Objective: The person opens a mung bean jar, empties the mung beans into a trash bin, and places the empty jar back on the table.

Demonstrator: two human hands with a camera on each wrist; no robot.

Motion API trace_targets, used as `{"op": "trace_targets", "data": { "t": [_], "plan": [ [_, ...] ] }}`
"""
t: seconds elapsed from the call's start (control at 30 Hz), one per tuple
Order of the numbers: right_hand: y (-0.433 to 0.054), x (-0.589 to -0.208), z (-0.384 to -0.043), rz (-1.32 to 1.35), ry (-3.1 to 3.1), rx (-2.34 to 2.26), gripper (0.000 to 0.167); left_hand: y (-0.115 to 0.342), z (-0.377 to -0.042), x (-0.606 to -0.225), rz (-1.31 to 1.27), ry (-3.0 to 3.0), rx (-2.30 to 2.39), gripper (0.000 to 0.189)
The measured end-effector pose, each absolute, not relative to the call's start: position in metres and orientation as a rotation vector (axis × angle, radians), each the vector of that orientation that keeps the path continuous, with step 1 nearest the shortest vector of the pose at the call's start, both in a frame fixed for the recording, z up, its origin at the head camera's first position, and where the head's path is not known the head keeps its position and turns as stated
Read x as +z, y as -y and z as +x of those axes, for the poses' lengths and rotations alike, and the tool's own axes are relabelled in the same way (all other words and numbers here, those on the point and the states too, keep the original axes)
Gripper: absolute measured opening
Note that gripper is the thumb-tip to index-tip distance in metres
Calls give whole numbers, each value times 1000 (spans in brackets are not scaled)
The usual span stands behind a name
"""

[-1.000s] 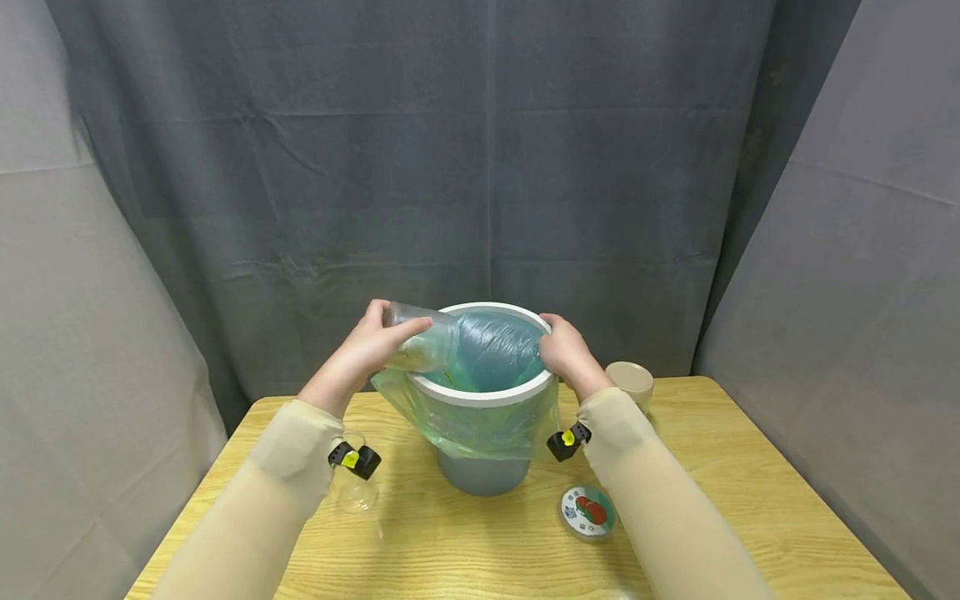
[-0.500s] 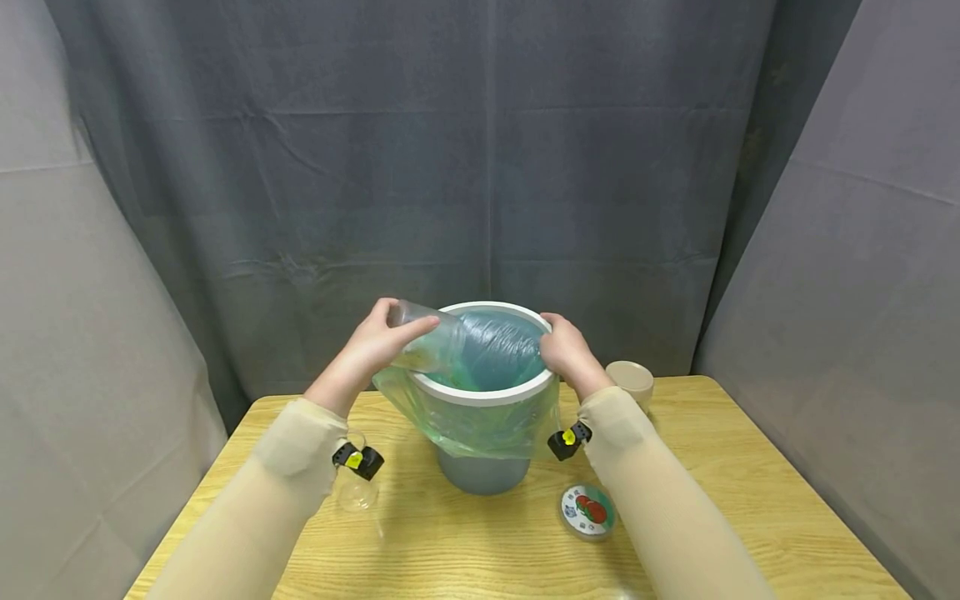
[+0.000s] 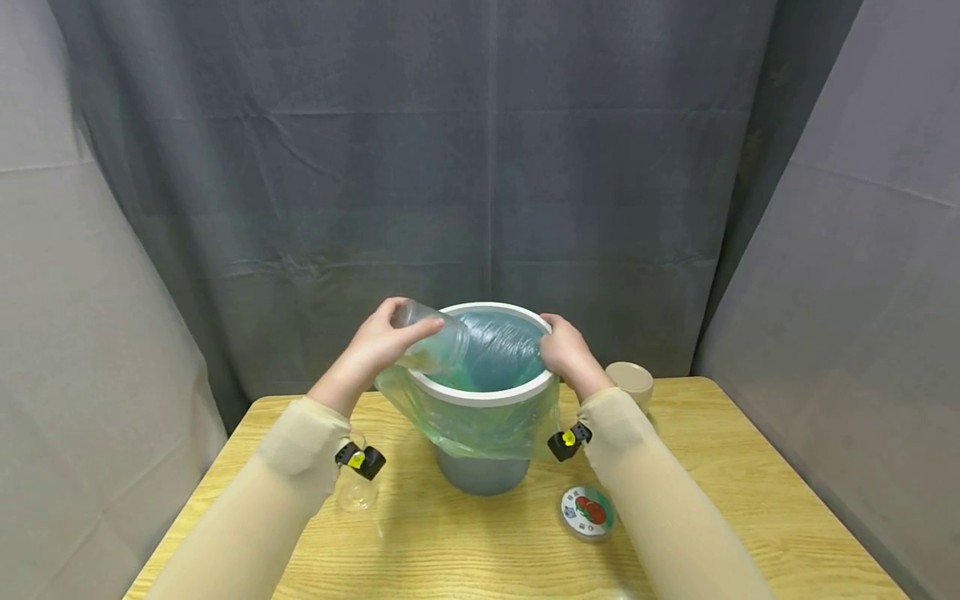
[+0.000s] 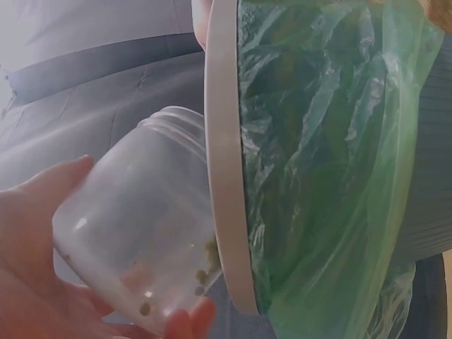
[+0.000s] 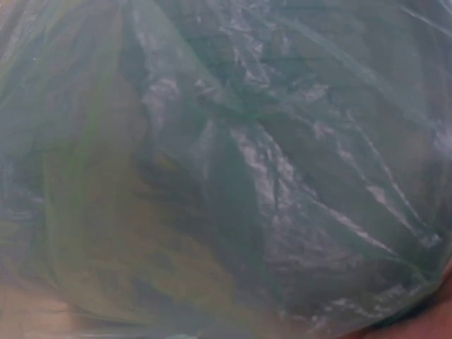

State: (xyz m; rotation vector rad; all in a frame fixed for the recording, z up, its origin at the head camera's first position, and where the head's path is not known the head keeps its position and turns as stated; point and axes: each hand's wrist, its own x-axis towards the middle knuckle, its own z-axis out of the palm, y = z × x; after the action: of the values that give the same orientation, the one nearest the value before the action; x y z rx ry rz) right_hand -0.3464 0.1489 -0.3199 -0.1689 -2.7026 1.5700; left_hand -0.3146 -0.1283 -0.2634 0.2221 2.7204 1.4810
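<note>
Left hand [image 3: 377,340] curled round tilted jar [image 3: 442,342]; right hand [image 3: 565,351] grips bin [image 3: 483,399]. Jar slipping could spill bits [image 4: 201,276] near tabletop's [image 3: 450,550] back edge.

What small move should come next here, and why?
Probably the left hand should raise the base of the clear jar a little: small greenish bits lie along its lower side, its mouth points into the bin, and the right hand grips the white rim.
</note>
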Motion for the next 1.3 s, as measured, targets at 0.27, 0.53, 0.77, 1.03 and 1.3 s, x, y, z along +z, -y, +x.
{"op": "trace_targets", "data": {
  "t": [0.27, 0.53, 0.77, 1.03, 1.3],
  "plan": [
    [-150, -320, -347, -157, 2702, 1557, 63, 123, -315, -265, 346, -2858, 1398, 89],
    [-149, -320, -346, -167, 2705, 1562, 63, 120, -312, -265, 437, -2947, 1332, 94],
    [-148, -320, -347, -160, 2698, 1552, 62, 118, -310, -266, 496, -3006, 1314, 94],
    [-149, -320, -346, -155, 2688, 1541, 62, 115, -308, -265, 575, -3046, 1342, 93],
    [-149, -320, -347, -152, 2693, 1533, 63, 113, -309, -266, 636, -3055, 1478, 89]
  ]
}}
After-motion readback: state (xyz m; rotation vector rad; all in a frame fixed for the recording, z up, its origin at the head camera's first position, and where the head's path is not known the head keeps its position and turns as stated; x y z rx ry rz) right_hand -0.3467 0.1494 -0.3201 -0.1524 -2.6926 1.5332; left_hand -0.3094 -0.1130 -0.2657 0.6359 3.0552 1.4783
